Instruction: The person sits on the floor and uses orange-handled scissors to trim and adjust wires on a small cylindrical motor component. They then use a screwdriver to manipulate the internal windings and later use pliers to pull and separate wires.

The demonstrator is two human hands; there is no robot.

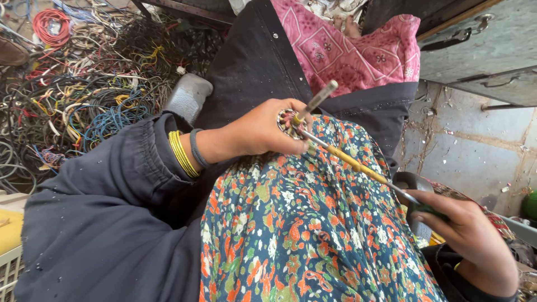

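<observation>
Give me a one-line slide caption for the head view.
Left hand grips a small motor part; right hand works a yellow-shafted tool into it.

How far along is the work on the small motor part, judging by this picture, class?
Done: hard to tell; nothing stripped from it shows nearby. In hand: the left hand clasps a small round motor part with a metal shaft, while the right hand drives a long yellow-shafted tool into its core. Left: copper-coloured windings seemingly remain inside, and a tangled wire pile lies beside.
</observation>
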